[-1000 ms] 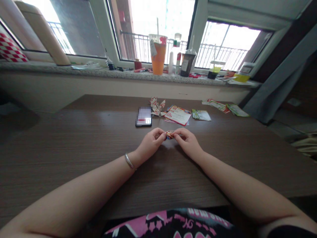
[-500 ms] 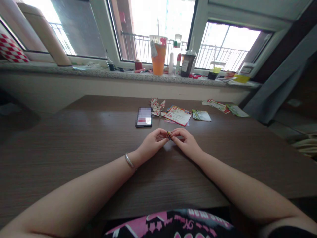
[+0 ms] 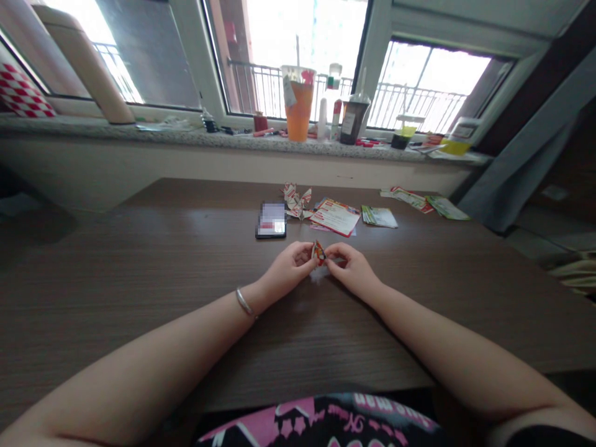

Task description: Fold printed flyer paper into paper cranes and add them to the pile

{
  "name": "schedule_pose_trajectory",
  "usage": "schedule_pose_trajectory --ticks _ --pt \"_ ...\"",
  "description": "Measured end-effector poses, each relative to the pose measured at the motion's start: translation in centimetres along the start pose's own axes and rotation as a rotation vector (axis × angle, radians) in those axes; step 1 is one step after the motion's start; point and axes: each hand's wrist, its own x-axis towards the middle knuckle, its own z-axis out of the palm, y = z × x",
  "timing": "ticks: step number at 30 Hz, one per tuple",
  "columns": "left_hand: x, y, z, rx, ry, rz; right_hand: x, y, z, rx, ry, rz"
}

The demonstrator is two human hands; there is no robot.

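Note:
A small piece of folded, printed paper [image 3: 318, 253] in red, yellow and white is pinched between my two hands above the table. My left hand [image 3: 294, 264] grips its left side with thumb and fingers. On the other side, the fingertips of my right hand [image 3: 350, 266] close on its right edge. The finer folds are too small to make out. Just beyond my hands lie a phone [image 3: 270, 220] with a blurred screen, several folded paper shapes [image 3: 296, 201] and a stack of printed sheets [image 3: 336, 217].
Green-and-white cards [image 3: 379, 216] lie right of the sheets, with more printed strips [image 3: 412, 198] farther right on the brown table [image 3: 139, 261]. Along the windowsill [image 3: 177, 135] stand an orange drink cup [image 3: 298, 105], a dark drink cup [image 3: 354, 121], bottles and a leaning beige cylinder [image 3: 88, 68].
My hands have moved slightly apart, the right one a little to the right. More of the folded paper shows between them. Everything on the table stays put.

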Motion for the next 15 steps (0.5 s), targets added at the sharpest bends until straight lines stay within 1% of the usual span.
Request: schedule_pose_trajectory --ticks 2,3,10,15 --pt "0.00 -0.02 -0.11 0.094 0.058 0.024 -0.06 -0.04 0.04 0.018 -0.009 0.025" --pt "0.01 0.00 -0.16 0.104 0.071 0.020 -0.09 -0.09 0.06 0.024 -0.017 0.040" --pt "-0.03 0.16 0.01 -0.036 -0.011 -0.052 -0.09 0.02 0.16 0.127 -0.065 0.136" --pt "-0.04 0.07 -0.01 -0.064 -0.038 -0.058 0.01 0.52 0.40 0.208 -0.075 0.128"
